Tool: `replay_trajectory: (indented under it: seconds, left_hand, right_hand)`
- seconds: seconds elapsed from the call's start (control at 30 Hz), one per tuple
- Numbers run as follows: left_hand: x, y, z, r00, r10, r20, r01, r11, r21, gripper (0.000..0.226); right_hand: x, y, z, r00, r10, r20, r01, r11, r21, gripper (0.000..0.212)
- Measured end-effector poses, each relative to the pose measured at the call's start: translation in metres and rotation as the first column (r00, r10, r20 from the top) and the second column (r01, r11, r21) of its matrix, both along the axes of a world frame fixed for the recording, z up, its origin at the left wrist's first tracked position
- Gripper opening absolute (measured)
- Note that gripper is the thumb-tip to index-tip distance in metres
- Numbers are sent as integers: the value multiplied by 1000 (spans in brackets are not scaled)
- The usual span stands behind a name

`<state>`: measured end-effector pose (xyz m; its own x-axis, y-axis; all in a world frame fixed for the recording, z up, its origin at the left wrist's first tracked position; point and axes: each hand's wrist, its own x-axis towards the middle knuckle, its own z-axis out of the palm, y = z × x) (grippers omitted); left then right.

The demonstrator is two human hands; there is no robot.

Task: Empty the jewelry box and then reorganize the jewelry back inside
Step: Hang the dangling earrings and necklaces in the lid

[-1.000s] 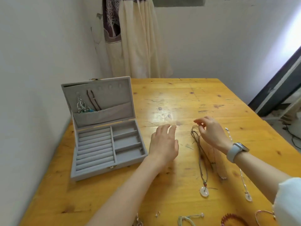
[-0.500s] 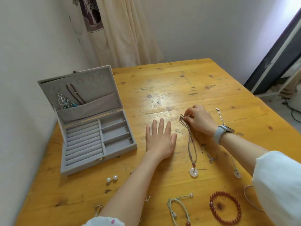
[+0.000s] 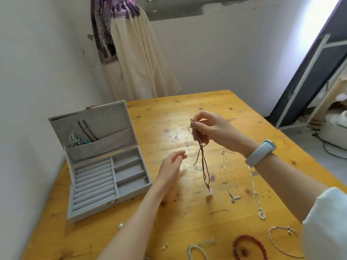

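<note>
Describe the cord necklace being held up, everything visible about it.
The cord necklace is a thin, dark brownish cord, doubled into a long loop with one loose end trailing to the side. A small reddish bead sits just above a pale round pendant at its bottom, blurred. The right hand pinches the bunched top of the cord and the rest hangs nearly straight down over the wooden table. The left hand is close beside it but not touching.

A room in a home: a worn pine desk [image 3: 234,113] stands in the corner of plain white walls [image 3: 225,53], a cream and purple curtain [image 3: 135,59] hangs under a window, and a jewelry box [image 3: 105,177] and bracelets [image 3: 249,247] lie on the desk.
</note>
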<state>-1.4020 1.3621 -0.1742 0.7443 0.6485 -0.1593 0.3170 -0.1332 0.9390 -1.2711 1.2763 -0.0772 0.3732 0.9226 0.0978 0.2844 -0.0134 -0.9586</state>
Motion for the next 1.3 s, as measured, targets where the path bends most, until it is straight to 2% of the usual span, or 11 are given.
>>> replay_trajectory:
  seconds: [0.17, 0.27, 0.37, 0.47, 0.53, 0.73, 0.87, 1.03, 1.1, 1.17, 1.3]
  left_hand:
    - [-7, -1, 45, 968, 1, 252, 36, 989, -143, 42]
    - [-19, 11, 62, 943, -25, 331, 55, 995, -81, 45]
    - [-40, 27, 74, 962, -55, 267, 48, 998, 33, 16]
    - [-63, 49, 76, 980, -20, 199, 0, 995, 103, 11]
    - [-78, 69, 76, 986, 69, 152, -100, 974, 203, 10]
    - [-107, 134, 84, 911, 359, 205, -412, 823, 391, 16]
    - [-103, 168, 84, 861, 465, 205, -498, 692, 522, 21]
    - [-97, 182, 64, 831, 553, 67, -445, 587, 676, 26]
    - [-97, 178, 57, 811, 585, 17, -387, 515, 765, 29]
    - [-98, 173, 51, 791, 612, 31, -359, 423, 832, 29]
    - [-104, 168, 44, 793, 609, 1, -286, 371, 883, 34]
  right_hand:
    - [-19, 33, 40, 1000, -26, -6, 26, 993, 115, 15]
    - [-30, 59, 60, 995, -90, 35, 83, 983, 161, 16]
    - [-41, 86, 75, 996, -81, 26, 76, 984, 160, 16]
    - [-54, 111, 80, 999, -39, -37, 42, 993, 106, 17]
    - [-64, 129, 79, 996, -21, -81, 28, 995, 91, 17]
    - [-88, 175, 81, 986, 14, -167, 15, 985, 171, 14]
    - [-96, 199, 82, 986, 24, -162, 10, 978, 208, 14]
    - [-98, 223, 61, 992, -4, -122, 21, 990, 136, 16]
    - [-97, 229, 49, 990, -16, -141, 32, 993, 113, 16]
    - [-95, 234, 40, 986, -22, -166, 38, 995, 97, 15]
    - [-95, 238, 26, 987, 17, -159, -4, 997, 80, 8]
